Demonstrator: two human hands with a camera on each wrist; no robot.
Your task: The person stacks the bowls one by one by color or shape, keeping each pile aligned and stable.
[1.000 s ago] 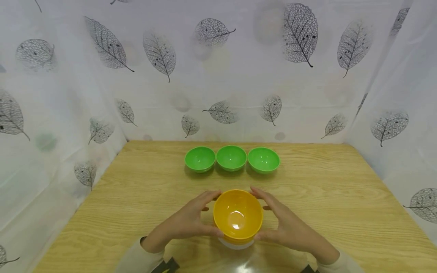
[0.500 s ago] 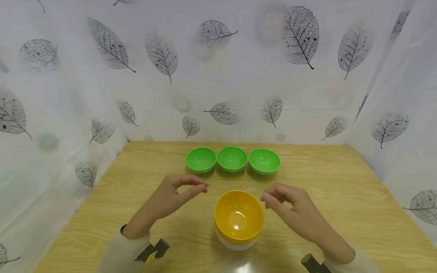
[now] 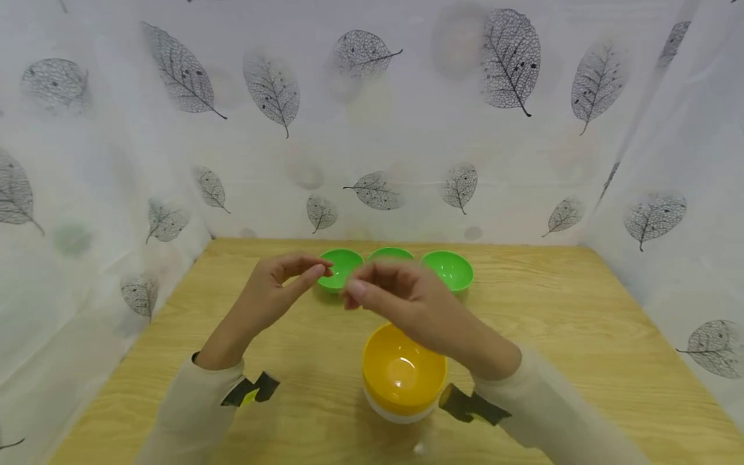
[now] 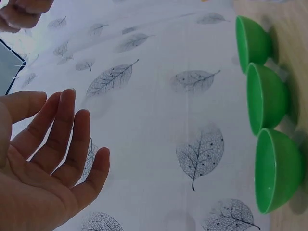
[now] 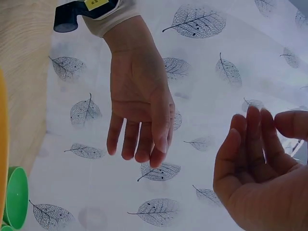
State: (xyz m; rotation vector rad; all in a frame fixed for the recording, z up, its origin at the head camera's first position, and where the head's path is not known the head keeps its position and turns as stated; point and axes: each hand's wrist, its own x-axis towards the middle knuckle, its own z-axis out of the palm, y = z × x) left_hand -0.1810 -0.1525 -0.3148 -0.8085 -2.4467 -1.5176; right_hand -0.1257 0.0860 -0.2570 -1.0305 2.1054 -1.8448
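Note:
Three green bowls stand in a row at the table's back: the left one [image 3: 343, 279], the middle one, partly hidden by the right hand, and the right one [image 3: 449, 270]. An orange bowl [image 3: 401, 374] rests on a white one [image 3: 401, 417] near the front. The left hand [image 3: 273, 290], raised before the left green bowl, has relaxed, bent fingers and holds nothing. The right hand [image 3: 413, 303] hangs above the orange bowl's far rim, empty, its fingers loosely bent. In the left wrist view the green bowls [image 4: 281, 171] stand right of the left hand [image 4: 53, 159].
White curtains [image 3: 378, 129] with a grey leaf print enclose the back and both sides of the wooden table [image 3: 552, 310]. Dark straps with small devices [image 3: 250, 391] sit on both sleeves.
Both hands have let go of the orange bowl and risen. The left moved up and leftward; the right went outward, then swung left over the bowl towards the green ones. The bowls stayed put.

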